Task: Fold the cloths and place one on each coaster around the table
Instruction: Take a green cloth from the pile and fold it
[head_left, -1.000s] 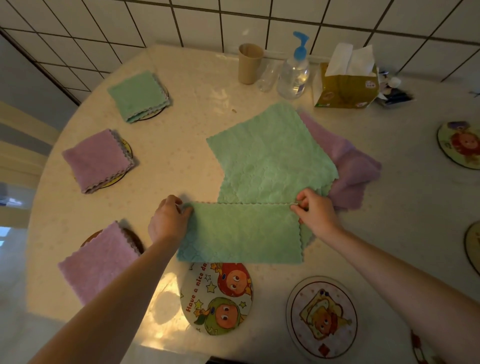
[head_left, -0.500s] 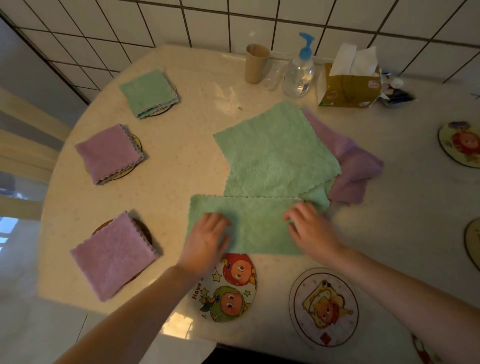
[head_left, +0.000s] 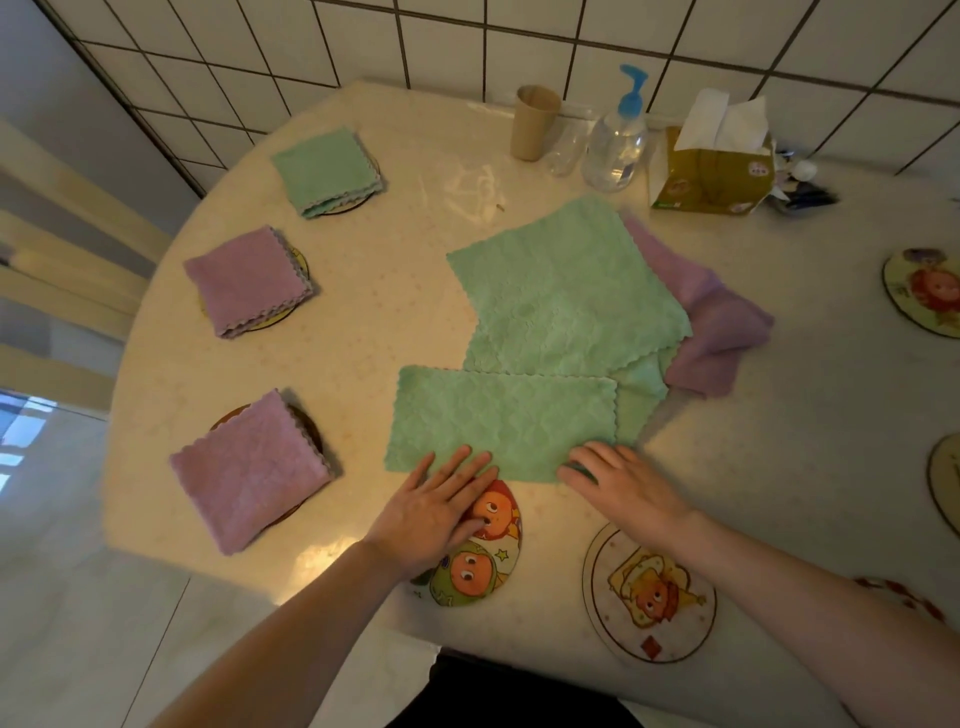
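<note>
Both hands are lying flat with straight fingers, gripping nothing: the left hand (head_left: 441, 506) and right hand (head_left: 621, 480) are pressing the near edge of the half-folded green cloth (head_left: 501, 418), which is lying just beyond the cartoon coaster (head_left: 480, 566). Its far edge is touching the unfolded green cloth (head_left: 563, 291), so I reckon the next fold risks dragging that along or creasing crookedly.
</note>
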